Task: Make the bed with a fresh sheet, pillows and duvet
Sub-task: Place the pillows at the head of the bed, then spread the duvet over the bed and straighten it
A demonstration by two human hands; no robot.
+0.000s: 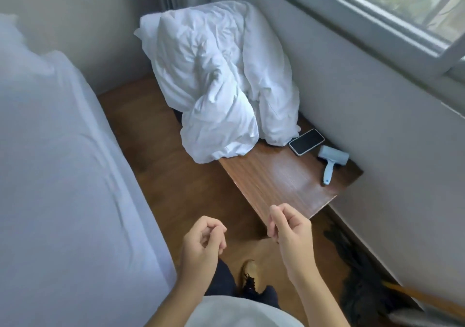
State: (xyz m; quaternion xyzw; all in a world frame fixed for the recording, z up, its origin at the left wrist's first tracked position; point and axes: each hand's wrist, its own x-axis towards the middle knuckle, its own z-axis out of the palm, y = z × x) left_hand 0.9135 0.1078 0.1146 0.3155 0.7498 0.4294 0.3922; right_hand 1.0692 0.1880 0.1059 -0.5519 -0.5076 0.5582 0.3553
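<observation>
Duvet lay bunched in a tall white heap on the far end of a low wooden table under the window, well ahead of me. It slumped against the wall, and one fold hung over the table's front edge toward the floor. Just beside the heap on the table lay a phone, face up, and next to that a pale blue lint roller.

On my left the bed was covered by a white sheet, smooth where I could see it. I judged the sheet step done on this side and fetching the duvet the step in hand.

My left hand and right hand hung in front of me over the floor, near each other but apart. The fingers of both were loosely curled and held nothing.

To do this well, I thought I should walk up close before reaching. I would grip the heap with both hands wide apart, one high and one under the hanging fold. That way the bulk would lift as one bundle and not trail on the floor. The phone sat almost touching the cloth. I would lift straight up first, so a dragged fold could not sweep it off the table.
</observation>
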